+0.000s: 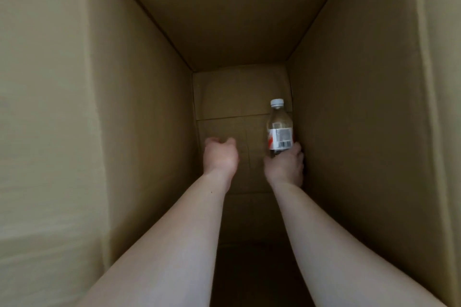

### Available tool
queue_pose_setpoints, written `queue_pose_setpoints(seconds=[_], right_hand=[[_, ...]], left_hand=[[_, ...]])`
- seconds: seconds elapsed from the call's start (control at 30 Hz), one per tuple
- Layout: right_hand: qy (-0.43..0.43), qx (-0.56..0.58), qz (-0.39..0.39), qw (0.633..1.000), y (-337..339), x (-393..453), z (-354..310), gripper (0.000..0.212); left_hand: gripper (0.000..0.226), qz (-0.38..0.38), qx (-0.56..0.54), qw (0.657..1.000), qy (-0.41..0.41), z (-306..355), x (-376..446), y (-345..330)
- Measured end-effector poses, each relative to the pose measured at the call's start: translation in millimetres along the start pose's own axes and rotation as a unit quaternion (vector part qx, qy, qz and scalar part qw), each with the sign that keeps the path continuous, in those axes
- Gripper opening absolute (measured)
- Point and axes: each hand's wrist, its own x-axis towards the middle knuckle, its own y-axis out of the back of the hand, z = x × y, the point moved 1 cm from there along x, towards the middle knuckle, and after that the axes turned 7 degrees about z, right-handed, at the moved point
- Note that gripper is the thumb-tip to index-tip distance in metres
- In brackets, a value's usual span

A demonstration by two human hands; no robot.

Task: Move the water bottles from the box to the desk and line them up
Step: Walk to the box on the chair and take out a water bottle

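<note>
Deep box [139, 132] fills frame. Centre-left: left hand [220, 156] curled, holding nothing. Centre-right: right hand [285, 166] grips water bottle [279, 129] near right wall, cap up. No other bottle visible inside; desk unseen, transfer pending.

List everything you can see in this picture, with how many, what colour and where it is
Cardboard box: one, brown, fills the whole view, seen from above down to its floor.
Water bottle: one, clear with a white cap and a white and red label, deep in the box against the right wall, held by its lower end.
Left hand: one, bare, near the box floor at the middle, fingers curled, holding nothing.
Right hand: one, bare, by the right wall, fingers wrapped round the bottle's lower end.
</note>
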Motion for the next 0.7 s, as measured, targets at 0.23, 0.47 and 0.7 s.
queue_pose_setpoints(seconds=[0.23,0.47,0.7], right_hand=[[0.035,-0.027,0.065,0.997,-16.2,0.4,6.3,0.079],[0.049,-0.028,0.048,0.997,-5.2,-8.4,1.5,0.073],[0.078,0.012,0.062,0.995,20.8,-34.1,-3.8,0.071]], left_hand=[[0.063,0.032,0.025,0.999,-0.005,-6.0,13.3,-15.0],[0.060,0.032,0.029,0.999,-0.024,2.8,0.7,-9.9],[0.050,0.012,0.044,0.997,-0.068,14.2,-32.9,3.4]])
